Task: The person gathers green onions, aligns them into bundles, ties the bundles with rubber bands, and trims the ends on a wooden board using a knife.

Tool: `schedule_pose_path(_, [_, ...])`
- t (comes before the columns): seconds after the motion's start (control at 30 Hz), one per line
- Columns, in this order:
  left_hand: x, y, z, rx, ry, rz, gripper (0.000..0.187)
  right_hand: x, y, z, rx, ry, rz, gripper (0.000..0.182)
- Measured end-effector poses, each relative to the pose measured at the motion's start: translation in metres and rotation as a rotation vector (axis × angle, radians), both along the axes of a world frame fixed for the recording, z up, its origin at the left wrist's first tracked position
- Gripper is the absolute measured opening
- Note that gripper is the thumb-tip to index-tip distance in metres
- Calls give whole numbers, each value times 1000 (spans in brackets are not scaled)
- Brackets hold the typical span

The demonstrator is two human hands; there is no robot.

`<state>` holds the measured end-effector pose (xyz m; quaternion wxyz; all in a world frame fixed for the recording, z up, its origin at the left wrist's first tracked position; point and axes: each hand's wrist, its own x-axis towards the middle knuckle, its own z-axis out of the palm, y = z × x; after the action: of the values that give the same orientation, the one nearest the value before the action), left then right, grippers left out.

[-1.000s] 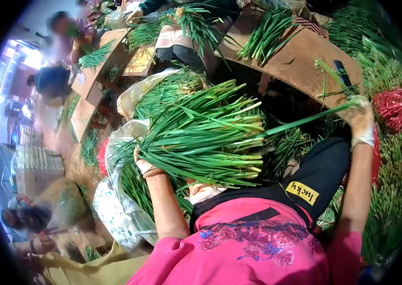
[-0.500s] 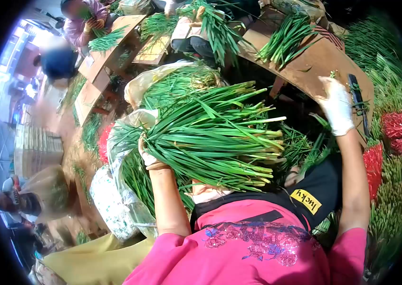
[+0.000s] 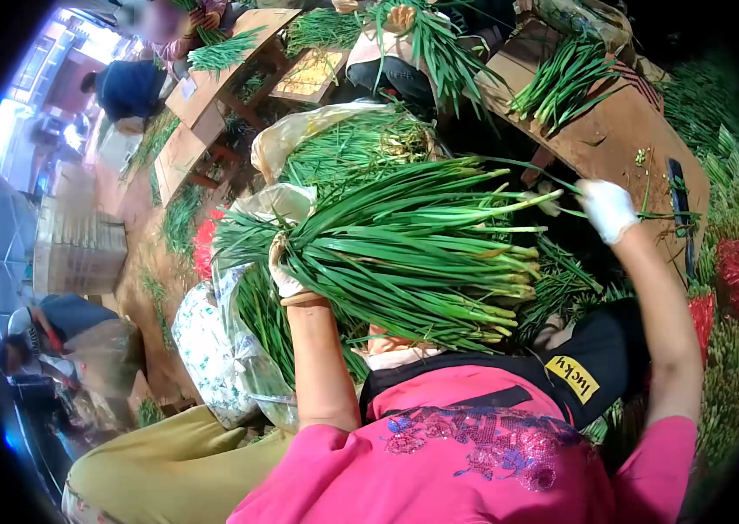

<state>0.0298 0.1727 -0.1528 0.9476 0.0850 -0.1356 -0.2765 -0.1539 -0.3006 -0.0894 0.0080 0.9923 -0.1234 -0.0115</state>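
Observation:
A thick bundle of garlic chives [image 3: 413,258] lies across my lap, leaf tips to the left and pale stem ends to the right. My left hand [image 3: 286,272], in a white glove, is wrapped around its leafy end. To the right of the stem ends, my right hand [image 3: 607,210], also gloved, has its fingers closed. A thin green leaf [image 3: 531,168] runs from the bundle's upper edge to those fingers. The fingertips themselves are partly hidden.
An open bag of cut greens [image 3: 361,148] stands beyond the bundle. A wooden table [image 3: 597,170] at the upper right bears another bunch [image 3: 562,83] and a long dark object [image 3: 679,205]. Piled stalks [image 3: 736,375] flank me on the right. Other people work at the far left and top.
My right hand has come away from the small buds on the table, left toward the stem ends, and its fingers have closed on a leaf. My left hand keeps its hold; the view has shifted slightly.

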Motion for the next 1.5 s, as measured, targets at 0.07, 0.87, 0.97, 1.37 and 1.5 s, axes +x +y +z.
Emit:
schedule_pose_path(0.07, [10,12,-21,131,46,90,46,-34,-44,-14,4,-24,-151,14])
schedule_pose_path(0.87, [-7,-59,55,280,188,183,17,49,192,79,493,-401,472,15])
schedule_pose_path(0.97, [-14,-71,68,355,260,249,19,48,193,61,472,-394,484,5])
schedule_pose_path(1.37, [-8,-68,53,400,252,316,23,36,192,51,467,-331,391,22])
schedule_pose_path(1.5, [-8,-65,50,378,285,331,22,32,176,52,780,-303,306,16])
